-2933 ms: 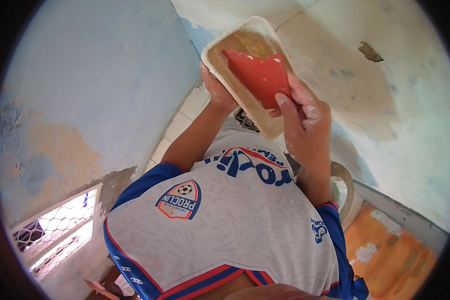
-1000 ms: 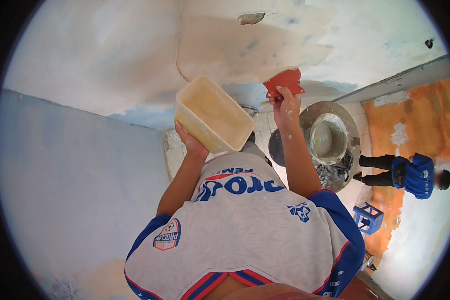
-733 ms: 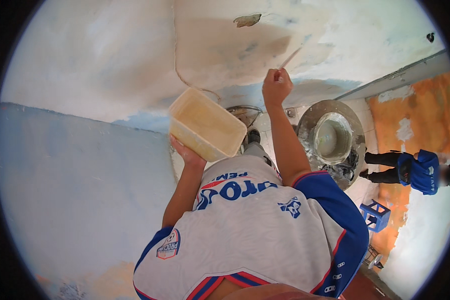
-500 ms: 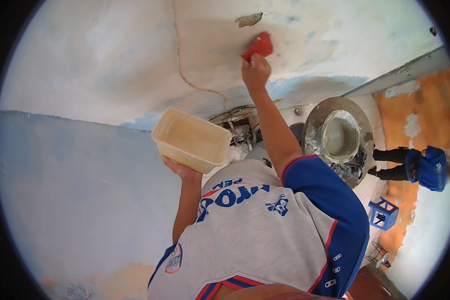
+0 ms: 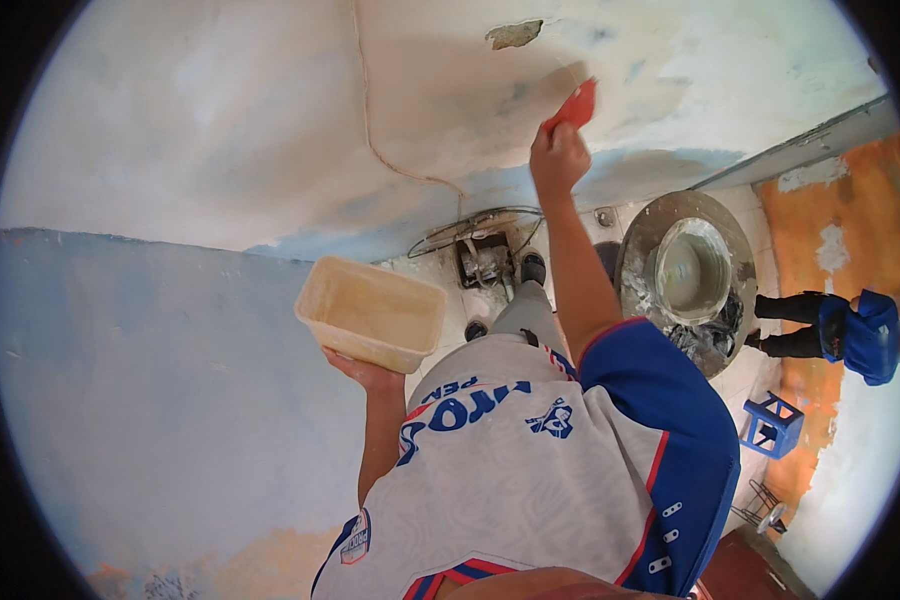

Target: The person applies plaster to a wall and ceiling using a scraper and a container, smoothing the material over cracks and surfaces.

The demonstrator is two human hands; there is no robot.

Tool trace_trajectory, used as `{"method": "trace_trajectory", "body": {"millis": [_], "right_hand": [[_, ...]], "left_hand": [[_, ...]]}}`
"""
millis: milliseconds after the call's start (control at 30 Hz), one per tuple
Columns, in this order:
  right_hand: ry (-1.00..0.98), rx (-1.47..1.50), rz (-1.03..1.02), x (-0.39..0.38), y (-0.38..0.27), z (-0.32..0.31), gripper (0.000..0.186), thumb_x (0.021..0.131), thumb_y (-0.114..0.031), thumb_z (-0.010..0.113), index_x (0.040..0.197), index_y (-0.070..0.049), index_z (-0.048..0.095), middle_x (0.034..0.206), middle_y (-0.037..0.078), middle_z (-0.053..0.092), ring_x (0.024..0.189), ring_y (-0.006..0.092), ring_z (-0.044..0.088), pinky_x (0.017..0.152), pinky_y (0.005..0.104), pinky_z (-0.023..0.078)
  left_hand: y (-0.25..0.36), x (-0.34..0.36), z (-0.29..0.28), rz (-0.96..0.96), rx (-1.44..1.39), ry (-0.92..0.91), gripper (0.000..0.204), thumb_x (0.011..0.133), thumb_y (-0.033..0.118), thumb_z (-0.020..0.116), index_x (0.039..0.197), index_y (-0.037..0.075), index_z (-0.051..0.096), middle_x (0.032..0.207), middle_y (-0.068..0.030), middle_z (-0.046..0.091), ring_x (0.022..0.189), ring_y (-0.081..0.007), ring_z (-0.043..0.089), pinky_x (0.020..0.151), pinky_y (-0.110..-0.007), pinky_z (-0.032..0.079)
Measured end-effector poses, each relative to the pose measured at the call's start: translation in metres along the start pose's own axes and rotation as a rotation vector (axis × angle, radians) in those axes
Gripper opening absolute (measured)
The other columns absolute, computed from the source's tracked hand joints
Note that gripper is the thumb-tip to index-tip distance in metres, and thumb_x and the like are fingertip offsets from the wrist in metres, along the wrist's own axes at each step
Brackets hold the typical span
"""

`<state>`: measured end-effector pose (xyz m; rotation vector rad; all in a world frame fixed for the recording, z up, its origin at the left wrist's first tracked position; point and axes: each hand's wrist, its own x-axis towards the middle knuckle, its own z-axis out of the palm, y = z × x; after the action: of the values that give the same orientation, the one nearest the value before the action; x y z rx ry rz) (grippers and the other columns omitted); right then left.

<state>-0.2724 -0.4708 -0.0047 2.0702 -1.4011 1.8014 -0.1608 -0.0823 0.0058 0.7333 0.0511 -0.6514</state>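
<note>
Right now I've got the right hand (image 5: 558,158) stretched up at full reach against the wall (image 5: 270,130), fingers wrapped tight round the handle end of a red plastic scraper (image 5: 574,104). Blade edge sits on the pale cream patch of filler, just below a small chipped spot (image 5: 514,34) where bare grey shows thru. Can't tell how hard it's pressed, only that blade & wall meet.

Left hand (image 5: 368,374) is lower, held out in front of the chest, palm up under a cream rectangular tub (image 5: 372,312). Fingers cup the tub's underside & near wall; it's tilted a bit, open top facing the cam, inside smeared w/ pale paste. Tub & scraper are well apart, tub down-left of the blade.

Wall is two-tone: whitish w/ the cream patch up top, flat blue on the lower band at left. A thin crack or wire line (image 5: 370,120) runs down thru the white part toward a small dark box w/ looped cable (image 5: 482,258) on the floor by the wall.

Shirt is white w/ blue sleeves & red trim. Below the right arm, a round metal basin (image 5: 692,270) holds a pale bucket of mix. Right of that, another person's legs in dark trousers & a blue garment (image 5: 856,336), near an orange-patched wall. A small blue stool (image 5: 774,426) stands on the floor just below them.
</note>
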Motion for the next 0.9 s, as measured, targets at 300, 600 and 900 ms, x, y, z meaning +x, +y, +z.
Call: {"method": "trace_trajectory", "body": {"millis": [300, 600, 900], "right_hand": [[-0.471, 0.379, -0.245, -0.067, -0.042, 0.018, 0.019, 0.073, -0.010, 0.076, 0.081, -0.009, 0.058, 0.082, 0.011, 0.063, 0.073, 0.0336, 0.065, 0.062, 0.0460, 0.052], [-0.137, 0.183, 0.029, 0.008, 0.022, 0.024, 0.014, 0.078, -0.011, 0.074, 0.076, -0.009, 0.060, 0.073, 0.013, 0.062, 0.066, 0.0360, 0.063, 0.061, 0.0467, 0.050], [-0.439, 0.371, -0.153, -0.087, -0.038, -0.010, 0.014, 0.079, -0.010, 0.073, 0.086, -0.009, 0.061, 0.078, 0.013, 0.063, 0.071, 0.0329, 0.066, 0.060, 0.0449, 0.053]], "left_hand": [[-0.004, 0.008, 0.016, -0.017, -0.007, -0.052, 0.069, 0.101, 0.067, 0.033, 0.153, 0.022, 0.038, 0.152, -0.0033, 0.045, 0.137, -0.0284, 0.047, 0.112, -0.047, 0.044], [-0.010, 0.012, 0.011, -0.056, -0.011, -0.055, 0.071, 0.100, 0.068, 0.032, 0.152, 0.021, 0.038, 0.151, -0.0031, 0.045, 0.137, -0.0282, 0.047, 0.111, -0.047, 0.045], [-0.015, 0.020, 0.017, -0.051, -0.029, -0.081, 0.072, 0.101, 0.068, 0.030, 0.154, 0.020, 0.036, 0.154, -0.0038, 0.043, 0.138, -0.0292, 0.046, 0.112, -0.047, 0.044]]}}
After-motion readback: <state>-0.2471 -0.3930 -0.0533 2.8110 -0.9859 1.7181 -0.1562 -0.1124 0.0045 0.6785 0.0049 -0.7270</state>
